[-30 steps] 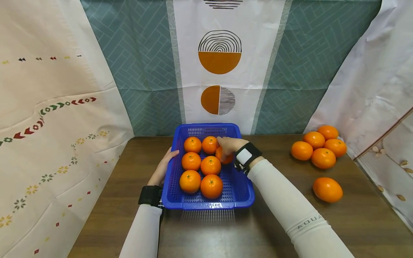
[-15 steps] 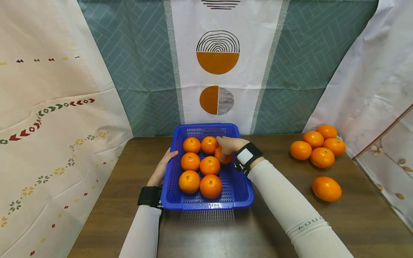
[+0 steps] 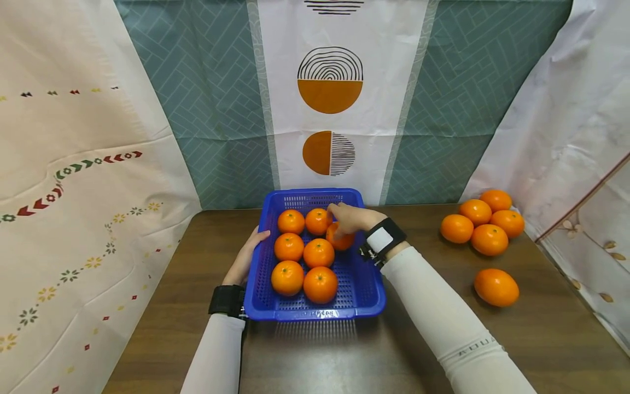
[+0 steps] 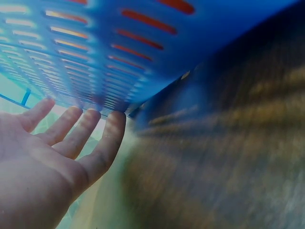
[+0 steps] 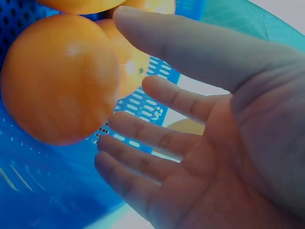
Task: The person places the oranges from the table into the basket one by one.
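A blue plastic basket (image 3: pixel 315 314) stands on the wooden table with several oranges (image 3: pixel 321 284) in rows inside it. At its left side, the left hand (image 3: pixel 244 257) rests against the outer wall; extended fingers (image 4: pixel 106 138) touch the slotted side in the left wrist view. Inside the back right part, the right hand (image 3: pixel 351 218) hovers at an orange (image 3: pixel 339 238) that lies in the basket, partly covered by the hand in the head view. The right wrist view shows the right hand (image 5: pixel 190 157) with spread, slightly bent fingers and thumb, nothing between them, beside a large orange (image 5: pixel 59 81).
A cluster of several oranges (image 3: pixel 489 239) sits on the table (image 3: pixel 423 328) at the back right. One lone orange (image 3: pixel 496 287) lies in front of it. Patterned cloth (image 3: pixel 216 109) hangs behind the table and along both sides.
The right hand has lifted slightly off the orange at the basket's back right, and more of that fruit shows. The left hand keeps its place. The whole head view has shifted a little.
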`<state>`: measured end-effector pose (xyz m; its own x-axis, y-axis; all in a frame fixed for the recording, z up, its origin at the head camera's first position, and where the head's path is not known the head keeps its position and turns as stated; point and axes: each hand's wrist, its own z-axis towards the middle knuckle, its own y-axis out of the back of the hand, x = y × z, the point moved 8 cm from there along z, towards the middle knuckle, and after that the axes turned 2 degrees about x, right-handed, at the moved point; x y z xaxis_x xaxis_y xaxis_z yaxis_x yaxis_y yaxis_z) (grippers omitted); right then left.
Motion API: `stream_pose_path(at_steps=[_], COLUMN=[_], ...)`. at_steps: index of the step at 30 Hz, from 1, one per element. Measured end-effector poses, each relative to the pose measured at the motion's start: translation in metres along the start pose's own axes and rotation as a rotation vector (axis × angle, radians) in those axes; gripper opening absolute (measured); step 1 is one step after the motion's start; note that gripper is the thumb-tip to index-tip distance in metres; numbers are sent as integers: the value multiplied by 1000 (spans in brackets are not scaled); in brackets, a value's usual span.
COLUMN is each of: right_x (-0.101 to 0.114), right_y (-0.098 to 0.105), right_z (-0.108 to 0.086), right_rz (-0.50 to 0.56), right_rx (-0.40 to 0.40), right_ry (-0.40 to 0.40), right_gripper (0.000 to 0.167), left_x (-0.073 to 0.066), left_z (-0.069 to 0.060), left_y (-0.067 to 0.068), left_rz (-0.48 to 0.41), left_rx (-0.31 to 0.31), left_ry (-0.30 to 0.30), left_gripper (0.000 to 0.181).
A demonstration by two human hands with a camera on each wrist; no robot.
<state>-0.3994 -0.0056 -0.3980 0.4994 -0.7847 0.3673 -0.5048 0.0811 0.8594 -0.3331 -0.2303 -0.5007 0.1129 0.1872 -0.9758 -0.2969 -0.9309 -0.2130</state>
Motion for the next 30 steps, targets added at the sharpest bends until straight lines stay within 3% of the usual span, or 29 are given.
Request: stream_pose_path(at_steps=[5,13,23,30], right_x=[1,1,-10,-21], right_y=[5,21,38,47], right_z=[-6,-23,-48,-66], right_rz=[35,133,231,281], right_rx=[-36,-170,-396,-547], right_ry=[57,124,214,221], right_gripper=[54,45,42,41], left_x=[0,-1,-1,-1], left_z=[1,1,0,0], left_y=[1,-2,-3,-2], left_rz=[2,-5,-2,-12], left_rx=[-1,7,9,4], left_ry=[-4,-16,-17,-8], left_gripper=[63,63,63,63])
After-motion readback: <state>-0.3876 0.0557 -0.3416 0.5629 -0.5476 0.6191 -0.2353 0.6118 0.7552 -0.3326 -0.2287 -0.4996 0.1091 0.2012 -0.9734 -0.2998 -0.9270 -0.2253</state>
